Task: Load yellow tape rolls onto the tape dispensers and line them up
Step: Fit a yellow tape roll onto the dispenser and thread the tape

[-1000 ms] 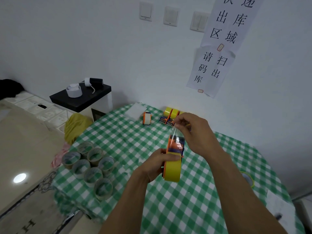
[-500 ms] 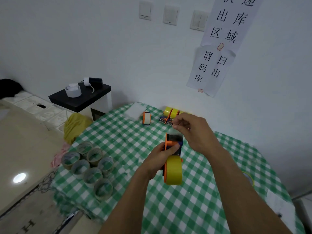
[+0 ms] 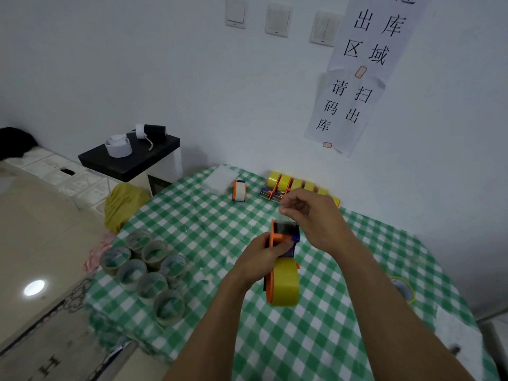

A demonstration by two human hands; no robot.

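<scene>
My left hand (image 3: 264, 257) grips an orange tape dispenser (image 3: 280, 237) above the checked table, with a yellow tape roll (image 3: 286, 285) mounted on its near end. Just beyond the dispenser's head, my right hand (image 3: 313, 215) pinches the clear tape end with curled fingers. A row of loaded dispensers with yellow rolls (image 3: 286, 184) stands by the wall, partly hidden behind my right hand. A single orange dispenser with a pale roll (image 3: 239, 190) stands to their left.
Several empty cardboard tape cores (image 3: 145, 273) cluster at the table's left edge. A yellow-rimmed roll (image 3: 404, 290) lies at the right. White sheets (image 3: 220, 177) lie at the back. The green checked tablecloth (image 3: 316, 339) covers the table. A black-topped side stand (image 3: 129, 160) is beyond, left.
The dispenser has tipped away from me, with its roll end swinging nearer and lower. My right hand has come down closer to the dispenser head, shortening the pulled tape strip.
</scene>
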